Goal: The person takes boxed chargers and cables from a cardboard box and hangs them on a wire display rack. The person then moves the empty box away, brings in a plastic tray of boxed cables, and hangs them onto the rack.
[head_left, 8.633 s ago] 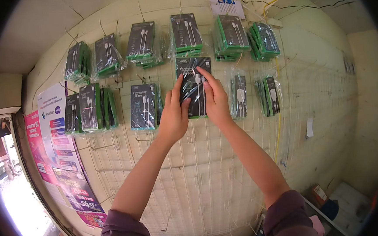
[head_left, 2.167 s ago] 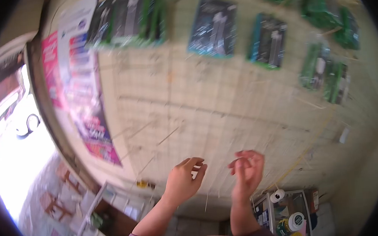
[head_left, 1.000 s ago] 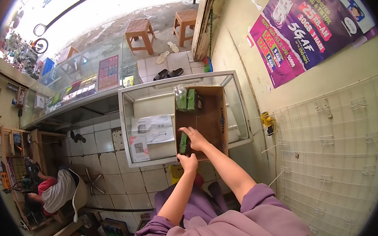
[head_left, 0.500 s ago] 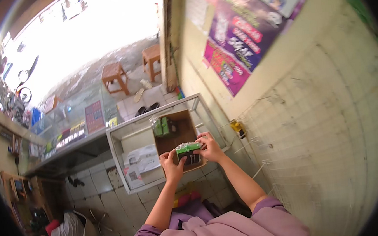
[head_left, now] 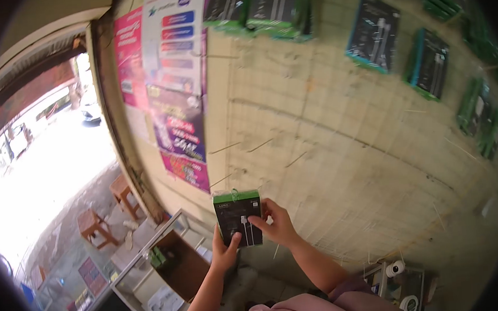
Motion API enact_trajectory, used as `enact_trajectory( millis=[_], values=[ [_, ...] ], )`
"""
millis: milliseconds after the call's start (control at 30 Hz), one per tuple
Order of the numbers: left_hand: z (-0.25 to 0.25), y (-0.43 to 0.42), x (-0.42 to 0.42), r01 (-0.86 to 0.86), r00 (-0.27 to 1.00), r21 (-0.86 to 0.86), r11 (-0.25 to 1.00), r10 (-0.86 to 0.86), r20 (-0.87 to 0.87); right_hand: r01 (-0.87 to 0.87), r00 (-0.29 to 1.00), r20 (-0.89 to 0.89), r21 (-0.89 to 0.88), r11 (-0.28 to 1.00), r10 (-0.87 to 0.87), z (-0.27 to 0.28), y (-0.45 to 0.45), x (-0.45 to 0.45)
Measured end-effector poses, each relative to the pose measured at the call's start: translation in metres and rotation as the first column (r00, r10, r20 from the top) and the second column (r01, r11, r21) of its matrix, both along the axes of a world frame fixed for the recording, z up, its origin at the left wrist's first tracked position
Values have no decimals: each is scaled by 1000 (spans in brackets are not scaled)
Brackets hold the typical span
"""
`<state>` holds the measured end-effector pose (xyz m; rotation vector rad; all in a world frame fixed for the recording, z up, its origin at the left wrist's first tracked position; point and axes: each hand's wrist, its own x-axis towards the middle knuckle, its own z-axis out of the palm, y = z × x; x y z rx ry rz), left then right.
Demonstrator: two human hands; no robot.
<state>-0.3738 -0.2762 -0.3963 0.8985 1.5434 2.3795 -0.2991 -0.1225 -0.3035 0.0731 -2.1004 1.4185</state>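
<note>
A black and green charging cable box (head_left: 230,213) in clear wrap is held upright before the wall, its front with the white cable picture facing me. My left hand (head_left: 225,251) is closed round its lower left side, thumb across the front. On the right edge sits my right hand (head_left: 277,226), its thumb pressed to the front and the fingers partly hidden behind. Below and to the left, a brown cardboard box (head_left: 183,270) lies on the glass case, with green packages (head_left: 157,256) at its far end.
Bare metal hooks (head_left: 260,145) stick out of the wall ahead. Packaged cables (head_left: 373,33) hang higher up and to the right. Posters (head_left: 178,123) cover the wall beside the doorway. The glass case (head_left: 125,280) stands at lower left, wooden stools (head_left: 95,228) beyond it.
The view has swung up and right toward the wall. My hands have lifted the cable box away from over the cardboard box and tilted its front toward me.
</note>
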Motion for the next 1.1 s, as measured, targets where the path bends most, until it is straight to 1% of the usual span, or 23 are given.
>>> enact_trajectory(
  millis=[67,133,200,267,300,367,400,433,467,500,533,567,600,633,667,700,733,767,833,933,1000,1067,1100],
  values=[
    [21,25,14,73,995,31,997,-71,-66,123,992,-17,42,992,-122,5,11,36],
    [38,49,31,166,985,31,986,-164,-59,207,977,-66,102,973,-201,1,27,68],
    [60,73,57,219,973,87,972,-211,-90,290,955,-116,159,944,-274,-4,38,100],
    [68,94,80,259,963,34,965,-255,-89,294,953,-32,-116,949,-300,-7,41,129],
    [73,106,92,254,961,45,966,-248,-121,320,944,-53,-106,941,-327,-5,46,142],
    [89,120,120,305,948,68,950,-296,-117,431,873,-256,1,903,-416,0,58,165],
    [94,127,132,326,943,80,942,-318,-95,451,860,-271,9,893,-432,13,61,177],
    [97,134,140,326,937,40,945,-317,-149,554,800,-369,152,819,-473,32,61,190],
    [101,141,148,341,931,47,939,-329,-160,647,736,-467,275,711,-490,47,61,201],
    [115,144,160,287,932,82,954,-259,-252,658,726,-478,278,700,-494,57,61,211],
    [130,146,170,233,924,122,965,-181,-337,590,775,-394,170,789,-494,66,61,221],
    [144,146,178,244,920,131,961,-187,-343,515,822,-311,51,856,-476,76,61,231],
    [161,147,184,340,904,182,923,-268,-332,523,817,-320,57,851,-480,89,63,239],
    [179,149,188,429,879,232,873,-346,-328,471,837,-311,-12,882,-451,106,65,246],
    [199,154,192,436,874,239,867,-346,-340,413,856,-307,-79,907,-416,125,66,252],
    [220,160,196,469,834,301,831,-304,-459,418,827,-381,-78,905,-414,148,67,256],
    [241,164,199,504,787,355,788,-249,-565,377,806,-449,-112,920,-385,161,79,255],
    [260,168,200,508,782,361,782,-242,-574,371,791,-479,-118,921,-379,184,78,260],
    [297,173,200,475,655,246,845,-152,-740,343,757,-556,-110,933,-344,224,82,265],
    [349,180,208,509,616,220,832,-174,-768,347,719,-619,-74,935,-316,264,104,265],
    [371,193,205,509,596,248,824,-129,-793,358,690,-661,-43,933,-295,285,114,265],
    [389,208,197,412,572,272,870,-14,-820,373,721,-596,-98,923,-354,302,123,264],
    [397,213,195,406,592,268,874,-27,-806,373,713,-611,-86,924,-344,310,130,260]
  ],
)
